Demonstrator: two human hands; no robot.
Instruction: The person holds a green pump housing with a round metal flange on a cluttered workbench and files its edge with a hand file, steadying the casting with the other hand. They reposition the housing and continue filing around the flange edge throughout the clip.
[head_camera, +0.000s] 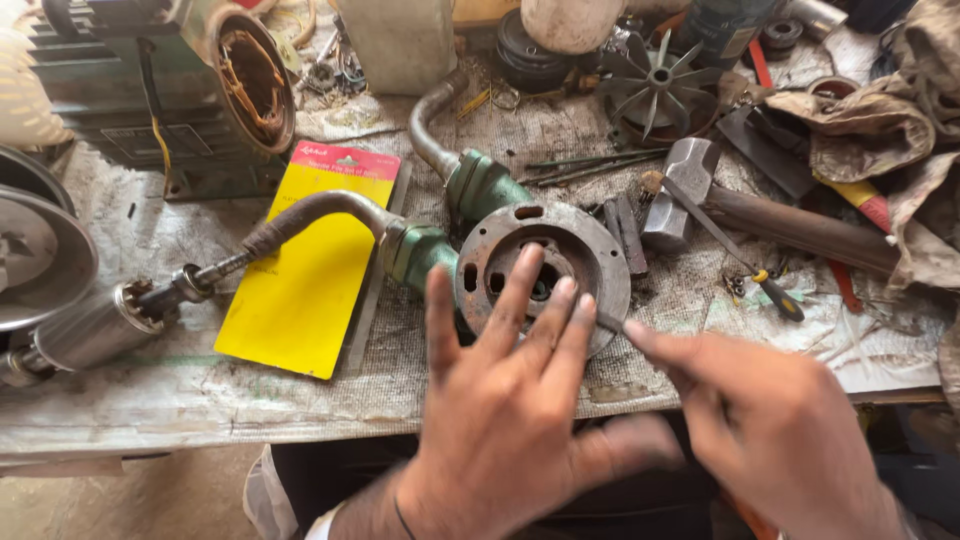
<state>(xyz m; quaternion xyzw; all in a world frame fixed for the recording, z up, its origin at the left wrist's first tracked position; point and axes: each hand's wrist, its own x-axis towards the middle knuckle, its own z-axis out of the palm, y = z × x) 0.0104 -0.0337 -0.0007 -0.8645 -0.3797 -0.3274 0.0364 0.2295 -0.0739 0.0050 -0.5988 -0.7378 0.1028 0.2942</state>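
Sprawling under everything: the counter (150, 400), covered in grimy paper, reaching edge to edge.
Motor housing: a green body (130, 90) with exposed copper windings, at 10 o'clock.
Yellow card: a flat yellow packet (300, 280) with a red top strip, lying at 9 o'clock from the pump.
Pump: a green-bodied pump casting (475, 185) with two curved steel pipes, its round rusty flange (590, 255) facing up near the centre.
Left hand: the left hand (510, 400) comes up from 6 o'clock, fingers spread wide and flat, fingertips laid on the flange face; nothing is clasped in it.
Right hand: the right hand (770, 420) enters from 4 o'clock, fingers pinched on a thin metal tool (610, 322) whose tip meets the flange rim at its 4 o'clock edge.
Hammer: a steel-headed hammer (685, 185) with a dark handle, at 2 o'clock from the flange.
Fan: a grey impeller fan (655, 85) at 1 o'clock.
Screwdriver: a slim screwdriver (775, 290) with yellow-and-black grip, at 3 o'clock.
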